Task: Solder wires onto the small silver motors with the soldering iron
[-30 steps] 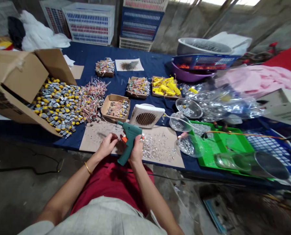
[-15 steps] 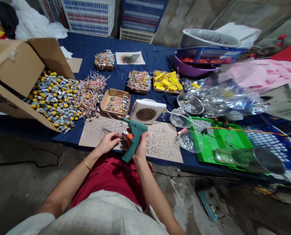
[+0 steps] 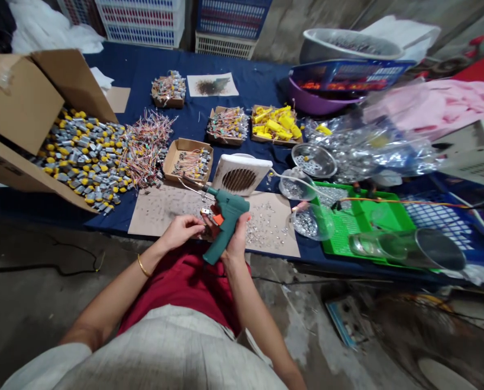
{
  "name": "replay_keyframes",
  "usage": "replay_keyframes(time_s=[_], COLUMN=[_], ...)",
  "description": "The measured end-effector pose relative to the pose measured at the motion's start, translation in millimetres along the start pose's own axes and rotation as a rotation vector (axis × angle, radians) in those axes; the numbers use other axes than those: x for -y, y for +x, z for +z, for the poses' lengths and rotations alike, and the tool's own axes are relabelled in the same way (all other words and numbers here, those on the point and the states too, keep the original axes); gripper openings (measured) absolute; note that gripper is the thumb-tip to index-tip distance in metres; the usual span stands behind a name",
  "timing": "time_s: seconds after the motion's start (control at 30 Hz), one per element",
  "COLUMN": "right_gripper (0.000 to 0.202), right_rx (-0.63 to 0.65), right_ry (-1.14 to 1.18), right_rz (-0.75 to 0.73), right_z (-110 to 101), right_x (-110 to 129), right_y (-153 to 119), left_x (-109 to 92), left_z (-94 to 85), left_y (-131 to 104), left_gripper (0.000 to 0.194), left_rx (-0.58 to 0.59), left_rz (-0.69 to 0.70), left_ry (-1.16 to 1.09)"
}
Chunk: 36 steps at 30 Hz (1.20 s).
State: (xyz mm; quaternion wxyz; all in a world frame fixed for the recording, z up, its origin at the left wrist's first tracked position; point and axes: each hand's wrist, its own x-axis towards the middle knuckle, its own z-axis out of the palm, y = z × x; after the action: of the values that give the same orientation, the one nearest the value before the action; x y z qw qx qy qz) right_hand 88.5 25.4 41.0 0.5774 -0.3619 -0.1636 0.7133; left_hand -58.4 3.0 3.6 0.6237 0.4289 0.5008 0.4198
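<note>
My right hand (image 3: 237, 238) is wrapped around the grip of a green soldering gun (image 3: 229, 225) with an orange trigger. Its thin metal tip points up and left, over the cardboard sheet. At the fingertips of that same hand shows a small silver part (image 3: 205, 211). My left hand (image 3: 181, 232), with a gold bangle at the wrist, has thumb and fingers pinched together close beside the right fingers; what lies in the pinch is too small to make out. Behind the gun stands a small white fan with a grille (image 3: 242, 174).
Tiny metal bits lie scattered on the cardboard sheet (image 3: 148, 216). Left, a carton (image 3: 18, 119) spills small motors (image 3: 87, 157) beside wired parts (image 3: 150, 143). Small boxes of wired parts (image 3: 191, 162) and yellow pieces (image 3: 276, 123) stand behind. Rightward are bowls (image 3: 313, 222) and a green tray (image 3: 341, 244).
The whole view has shifted slightly, so the table things appear a little higher and further left. Both hands stay close together, and the soldering gun remains in my right hand.
</note>
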Motion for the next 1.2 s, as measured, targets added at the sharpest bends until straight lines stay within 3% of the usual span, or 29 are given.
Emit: replay_keyframes(time_s=[0.1,0.2,0.3,0.37,0.47,0.57,0.7,0.83,1.0,1.2], right_gripper=[0.058,0.057,0.058,0.06,0.065,0.073,0.068,0.062,0.059,0.057], right_rx=[-0.006,-0.014,-0.041,-0.088,-0.208,-0.364,-0.536,-0.529,-0.391,-0.314], right_ry=[0.008,-0.01,-0.04,-0.094,-0.284,-0.535,-0.707,-0.903,-1.238,-1.378], right_rz=[0.006,0.045,0.041,-0.051,-0.214,-0.173,-0.047,-0.063,-0.197,-0.241], right_z=[-1.0,0.3,0.5,-6.6,-34.5,-71.7,-101.5,-105.3,-104.6,-109.2], right_x=[1.4,3.0,15.4,33.8,70.2,98.5,105.9,100.0,101.9,102.5], right_y=[-4.1,-8.6,-14.2,-20.6,-39.9,-71.1,-111.6,-128.6,-132.2,-142.3], left_x=[-4.2,-6.4,-8.5,-10.1,-11.2,-10.7,-10.7,-6.8,5.0,0.6], left_z=[1.2,0.0,-3.2,-4.6,-0.9,12.7,36.0,50.7,57.0,62.6], left_y=[-3.9,-5.2,-2.9,0.6,9.5,22.8,41.1,48.9,45.3,43.0], left_gripper=[0.032,0.023,0.023,0.028,0.031,0.022,0.014,0.011,0.011,0.011], left_rx=[-0.014,-0.172,-0.281,-0.207,-0.022,0.1,0.208,0.242,0.257,0.311], left_rz=[0.039,0.173,0.091,-0.081,-0.26,-0.288,-0.222,-0.148,-0.171,-0.191], left_ry=[0.067,0.25,0.217,0.081,0.014,0.137,0.362,0.511,0.53,0.61])
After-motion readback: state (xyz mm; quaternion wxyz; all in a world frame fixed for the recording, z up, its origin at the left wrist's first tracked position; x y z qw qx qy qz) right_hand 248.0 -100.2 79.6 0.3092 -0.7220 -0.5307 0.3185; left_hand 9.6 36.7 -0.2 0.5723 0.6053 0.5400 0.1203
